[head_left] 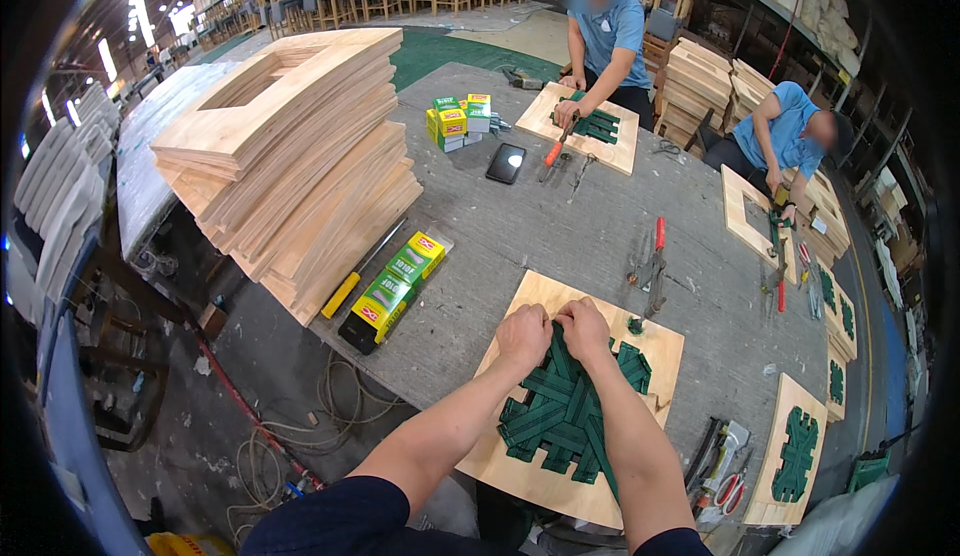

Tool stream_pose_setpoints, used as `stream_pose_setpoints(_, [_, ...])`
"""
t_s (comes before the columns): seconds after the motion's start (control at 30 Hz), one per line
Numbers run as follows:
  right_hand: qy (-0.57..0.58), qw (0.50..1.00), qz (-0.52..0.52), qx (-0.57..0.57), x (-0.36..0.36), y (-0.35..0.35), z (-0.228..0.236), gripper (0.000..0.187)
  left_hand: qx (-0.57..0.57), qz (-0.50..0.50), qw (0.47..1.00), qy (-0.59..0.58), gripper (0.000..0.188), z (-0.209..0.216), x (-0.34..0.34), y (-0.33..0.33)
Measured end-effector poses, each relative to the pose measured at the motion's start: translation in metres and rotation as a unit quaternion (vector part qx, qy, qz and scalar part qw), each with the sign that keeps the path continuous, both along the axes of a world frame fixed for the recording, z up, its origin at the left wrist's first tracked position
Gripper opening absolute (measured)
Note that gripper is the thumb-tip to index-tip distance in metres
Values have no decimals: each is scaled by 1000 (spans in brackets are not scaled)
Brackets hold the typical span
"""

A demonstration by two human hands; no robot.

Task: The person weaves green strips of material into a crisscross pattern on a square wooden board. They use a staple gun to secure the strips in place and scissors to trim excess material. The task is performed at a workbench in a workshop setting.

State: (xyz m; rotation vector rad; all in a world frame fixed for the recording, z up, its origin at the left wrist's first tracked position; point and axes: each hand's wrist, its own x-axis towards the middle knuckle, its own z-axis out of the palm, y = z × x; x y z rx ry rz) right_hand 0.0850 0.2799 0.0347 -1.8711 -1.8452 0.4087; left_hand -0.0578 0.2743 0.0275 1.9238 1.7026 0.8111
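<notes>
In front of me lies a square plywood panel with dark green webbing straps crisscrossed over its middle. My left hand and my right hand are close together at the far edge of the webbing. Their fingers are closed and bent over a strap end, which they mostly hide. One strap runs from beneath them toward the near side of the panel. A small green piece of webbing sits near the panel's far right corner. Red-handled pliers lie just beyond the panel.
Stacked wooden panels rise at left. Beside them are yellow-green boxes and a yellow-handled tool. A phone lies farther back. Scissors and a finished-looking webbed panel lie right. Two people in blue shirts work across the table.
</notes>
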Motion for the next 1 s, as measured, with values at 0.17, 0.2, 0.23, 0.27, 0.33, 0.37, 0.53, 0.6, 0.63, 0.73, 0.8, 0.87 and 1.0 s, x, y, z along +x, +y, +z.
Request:
stream_pose_setpoints(0.17, [-8,999,25,-32,8,5,1,15,115,-98,988,4,31,-3,-22,-17])
stream_pose_setpoints(0.2, [-8,999,27,-31,11,6,0,15,146,-130,980,38,34,-4,-23,-25])
stream_pose_setpoints(0.23, [2,999,25,-39,12,6,0,15,177,-160,968,74,37,-5,-25,-33])
stream_pose_setpoints(0.27, [12,999,20,-46,14,6,1,16,208,-193,953,108,41,-5,-27,-39])
stream_pose_setpoints(0.33, [32,998,7,-54,20,7,3,19,176,-190,954,151,46,-6,-25,-46])
stream_pose_setpoints(0.37, [40,998,-7,-52,23,9,2,22,167,-203,950,169,48,-5,-20,-46])
stream_pose_setpoints(0.53, [259,960,-79,65,23,-23,1,24,122,-206,944,227,49,-3,-16,-47])
stream_pose_setpoints(0.6, [338,925,-103,142,35,-64,15,22,128,-196,942,240,49,-8,-24,-47])
stream_pose_setpoints(0.63, [319,924,-142,156,46,-92,29,22,129,-174,944,249,48,-9,-31,-46])
stream_pose_setpoints(0.73, [233,892,-357,153,145,-200,46,28,132,-177,945,240,48,-5,-27,-50])
stream_pose_setpoints(0.8, [87,850,-495,160,217,-276,51,34,144,-197,941,236,48,-7,-17,-52])
stream_pose_setpoints(0.87, [-17,841,-540,24,261,-321,49,48,146,-200,941,229,48,-10,-13,-49])
stream_pose_setpoints(1.0, [-51,836,-514,-183,292,-328,30,61,143,-198,944,223,49,-7,-10,-52])
